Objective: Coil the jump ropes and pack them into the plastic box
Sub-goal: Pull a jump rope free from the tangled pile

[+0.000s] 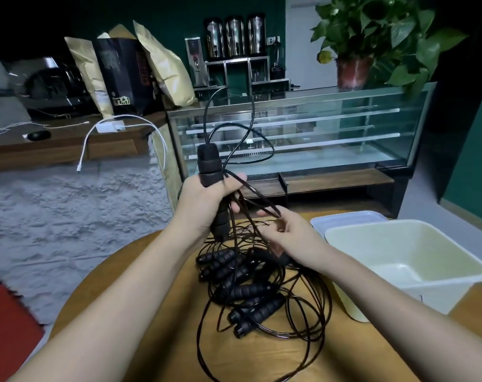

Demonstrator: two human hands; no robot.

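Note:
My left hand [206, 199] grips the black foam handles [210, 164] of one jump rope and holds them upright above the table. The thin black cord [234, 139] loops up over the handles and runs down to my right hand [286, 232], which pinches a strand of it between thumb and fingertips. Below both hands, a pile of several more black jump ropes [248, 293] lies tangled on the round wooden table [157, 326]. A pale plastic box [438, 288] stands open and empty at the right of the pile.
The box's translucent lid [344, 219] lies behind the box. Beyond the table stand a glass display case [317, 133] with a potted plant on top, and a wooden counter [63, 142] with bags and a white charger cable. A red object [5, 326] is low at the left.

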